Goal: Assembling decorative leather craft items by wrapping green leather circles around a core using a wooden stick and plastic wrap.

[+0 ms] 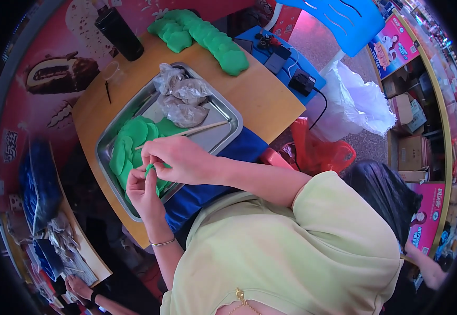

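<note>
A person in a pale yellow-green top sits or stands close to a wooden bench [262, 107], both bare hands over the near part of a shallow metal tray [219, 114], which serves as the landmark here. The left hand [147, 197], with a thin bracelet [163, 243] at its wrist, and the right hand [178, 157] meet fingertip to fingertip, both pinching a small green piece [150, 168]; its exact shape is mostly hidden by the fingers. Inside the tray, along its left side, thin green discs [128, 142] overlap in a loose heap. At the tray's far end lie knotted clear bags [184, 100] of something brownish, and a pale wooden stick [199, 129] slants across the tray just nearer than they are. Beyond the tray, more green pieces [202, 37] lie in overlapping rows, and a dark bottle [119, 34] stands past the tray's far left side, near a clear cup [112, 71]. To the tray's right, well apart from it, are a white bag [354, 105] and a red bag [325, 152].
</note>
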